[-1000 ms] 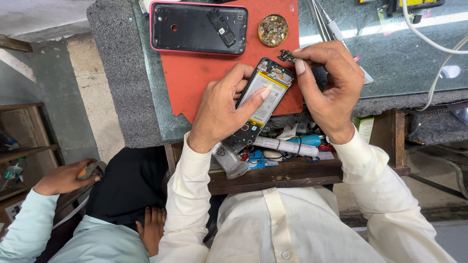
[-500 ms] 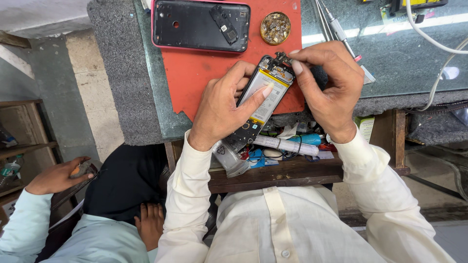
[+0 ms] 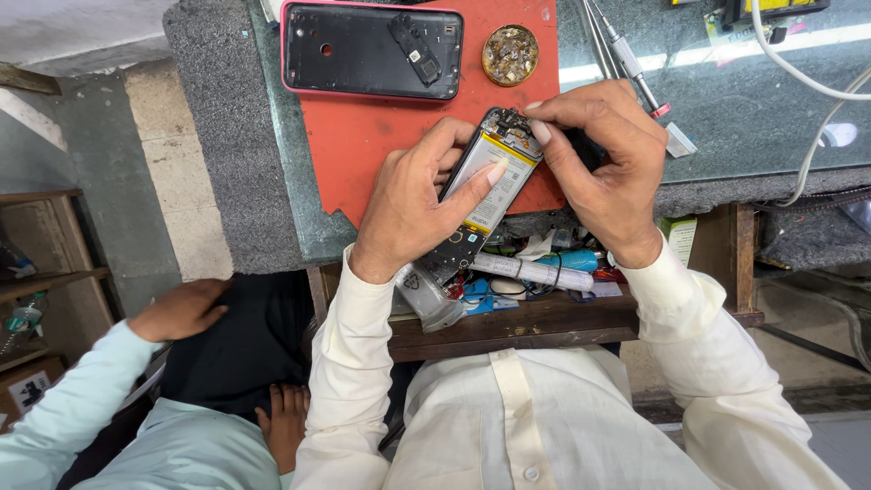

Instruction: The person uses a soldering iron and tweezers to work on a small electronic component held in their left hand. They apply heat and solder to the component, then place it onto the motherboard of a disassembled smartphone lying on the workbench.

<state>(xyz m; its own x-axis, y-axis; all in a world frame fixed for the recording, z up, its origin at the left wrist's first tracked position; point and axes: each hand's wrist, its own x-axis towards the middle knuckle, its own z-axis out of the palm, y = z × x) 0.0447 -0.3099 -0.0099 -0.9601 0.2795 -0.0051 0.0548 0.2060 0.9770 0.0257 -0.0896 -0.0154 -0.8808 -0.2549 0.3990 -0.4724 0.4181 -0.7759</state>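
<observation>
Opened phone held between both hands above the near edge of the red mat.

At far left, a co-worker's hand (image 3: pixel 179 310) in a pale blue sleeve was seen resting on dark cloth, apart from the work. The left hand (image 3: pixel 413 204) was clasped around the opened phone (image 3: pixel 485 186), thumb laid flat across the yellow-edged battery, fingers wrapped behind the body; the phone was tilted, lower end over the cluttered drawer (image 3: pixel 526 322). The right hand (image 3: pixel 603 168) was pinched at the phone's upper end, fingertips on the top corner. A back cover (image 3: pixel 372 50) and a round parts dish (image 3: pixel 510 54) were noted on the red mat (image 3: pixel 363 150), well apart from the grip.
</observation>
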